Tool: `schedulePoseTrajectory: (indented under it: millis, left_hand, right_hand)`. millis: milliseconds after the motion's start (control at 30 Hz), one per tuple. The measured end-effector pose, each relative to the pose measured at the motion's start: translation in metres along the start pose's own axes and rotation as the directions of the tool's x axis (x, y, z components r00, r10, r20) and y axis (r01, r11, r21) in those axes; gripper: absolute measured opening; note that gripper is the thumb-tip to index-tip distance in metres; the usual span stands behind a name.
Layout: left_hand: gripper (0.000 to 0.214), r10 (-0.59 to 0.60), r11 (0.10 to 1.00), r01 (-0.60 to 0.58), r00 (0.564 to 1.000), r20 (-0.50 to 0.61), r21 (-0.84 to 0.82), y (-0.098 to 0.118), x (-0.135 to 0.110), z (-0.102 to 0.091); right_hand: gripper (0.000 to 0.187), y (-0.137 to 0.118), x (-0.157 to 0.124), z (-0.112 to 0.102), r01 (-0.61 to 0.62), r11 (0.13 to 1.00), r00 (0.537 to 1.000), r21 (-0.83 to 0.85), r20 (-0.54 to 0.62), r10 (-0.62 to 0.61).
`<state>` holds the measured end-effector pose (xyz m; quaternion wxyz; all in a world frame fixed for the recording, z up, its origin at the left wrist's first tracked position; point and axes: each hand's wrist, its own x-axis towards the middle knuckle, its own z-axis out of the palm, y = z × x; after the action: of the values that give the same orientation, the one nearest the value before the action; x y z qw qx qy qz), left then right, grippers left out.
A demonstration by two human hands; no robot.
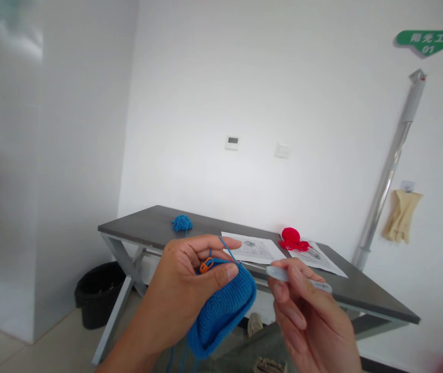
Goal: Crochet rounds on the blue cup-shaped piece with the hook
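a blue crocheted cup-shaped piece (221,305) is held in mid-air, in front of the near edge of the grey table (361,292), clamped by the left hand (185,287) with the thumb pressed across its rim beside an orange stitch marker (206,266). the pale-handled crochet hook (297,278) is pinched in the right hand (309,316), just right of the rim, its long axis lying left to right, its tip hidden.
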<state>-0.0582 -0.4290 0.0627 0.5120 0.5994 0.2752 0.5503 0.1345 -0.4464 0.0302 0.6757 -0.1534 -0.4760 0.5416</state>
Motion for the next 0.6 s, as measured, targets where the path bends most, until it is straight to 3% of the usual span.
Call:
schedulePoseTrajectory:
  millis: [133, 267, 600]
  left_hand:
    - [0.035, 0.049, 0.999, -0.051, 0.995, -0.084, -0.017, -0.010, 0.008, 0.012]
    - [0.042, 0.051, 0.992, -0.063, 0.993, -0.110, -0.113, -0.021, 0.013, 0.021]
    - [0.054, -0.013, 0.910, 0.024, 0.999, 0.029, -0.414, -0.025, 0.010, 0.030]
  right_hand:
    - [0.015, 0.019, 0.006, 0.013, 0.128, 0.991, 0.989, -0.050, -0.067, -0.131]
    - [0.012, 0.026, 0.011, 0.020, 0.293, 0.948, 0.946, -0.123, -0.104, -0.306]
    - [0.014, 0.031, 0.009, 0.025, 0.445, 0.870, 0.868, -0.213, -0.136, -0.477]
